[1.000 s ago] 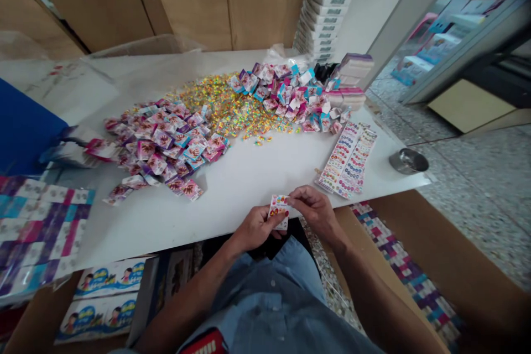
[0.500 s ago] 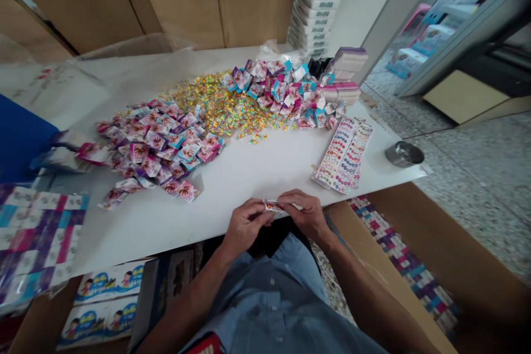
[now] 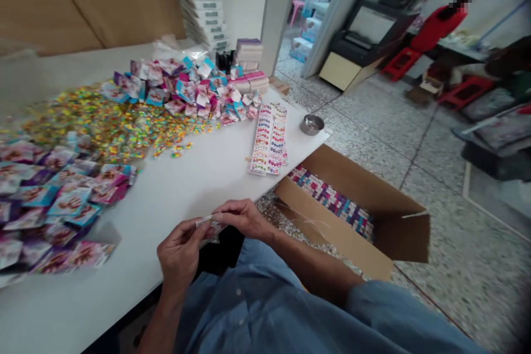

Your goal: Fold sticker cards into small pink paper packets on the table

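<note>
At the table's front edge, my left hand (image 3: 180,249) pinches one end of a small white printed piece of card (image 3: 209,222). My right hand (image 3: 244,218) grips its other end, with thumb and fingers close together. The fingers cover much of the card, so I cannot tell whether it is a flat card or a folded box. To the left lies a heap of small printed boxes (image 3: 68,199) in purple, pink and blue. Behind it spreads a pile of tiny yellow and multicoloured pieces (image 3: 124,127). Sticker sheets (image 3: 269,138) lie beyond my right hand.
More small boxes (image 3: 199,91) are heaped at the back, beside bundled card stacks (image 3: 249,61). A metal bowl (image 3: 312,125) sits at the table's right corner. On the floor to the right stands an open cardboard carton (image 3: 398,232) holding rows of coloured boxes.
My view has swung right, bringing the carton and more floor into sight. Both hands still hold the card, which now appears tilted differently.
</note>
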A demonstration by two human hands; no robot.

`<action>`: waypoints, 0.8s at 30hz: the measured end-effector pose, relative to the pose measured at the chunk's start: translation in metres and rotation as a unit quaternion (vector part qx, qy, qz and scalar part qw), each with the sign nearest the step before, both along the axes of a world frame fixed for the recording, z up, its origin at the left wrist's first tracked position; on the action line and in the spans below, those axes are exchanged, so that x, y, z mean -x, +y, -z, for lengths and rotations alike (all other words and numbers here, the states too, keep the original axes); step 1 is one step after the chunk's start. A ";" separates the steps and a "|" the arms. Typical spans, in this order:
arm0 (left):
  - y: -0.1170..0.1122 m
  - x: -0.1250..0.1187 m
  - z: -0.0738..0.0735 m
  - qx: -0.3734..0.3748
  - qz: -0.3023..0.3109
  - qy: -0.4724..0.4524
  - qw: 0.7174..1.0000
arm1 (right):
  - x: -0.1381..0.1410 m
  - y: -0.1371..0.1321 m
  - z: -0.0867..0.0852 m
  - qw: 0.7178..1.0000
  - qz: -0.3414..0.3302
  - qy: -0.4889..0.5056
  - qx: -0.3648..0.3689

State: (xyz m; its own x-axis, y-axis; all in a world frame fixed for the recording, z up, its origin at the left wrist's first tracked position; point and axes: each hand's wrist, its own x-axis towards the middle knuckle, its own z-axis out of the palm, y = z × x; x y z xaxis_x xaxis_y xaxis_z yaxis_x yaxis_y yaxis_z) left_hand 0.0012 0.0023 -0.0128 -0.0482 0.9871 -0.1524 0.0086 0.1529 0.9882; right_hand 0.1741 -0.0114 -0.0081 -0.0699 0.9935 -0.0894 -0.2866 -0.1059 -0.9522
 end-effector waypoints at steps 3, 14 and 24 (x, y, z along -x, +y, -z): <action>0.004 0.004 0.003 0.022 0.017 -0.012 1.000 | 0.005 0.001 0.005 0.999 0.034 -0.041 0.002; 0.035 0.011 0.003 -0.041 0.052 0.096 0.993 | -0.005 0.041 0.019 0.982 0.067 -0.168 -0.050; 0.160 0.023 -0.021 -0.130 0.071 0.517 0.843 | -0.035 0.077 0.044 0.963 0.106 -0.246 -0.043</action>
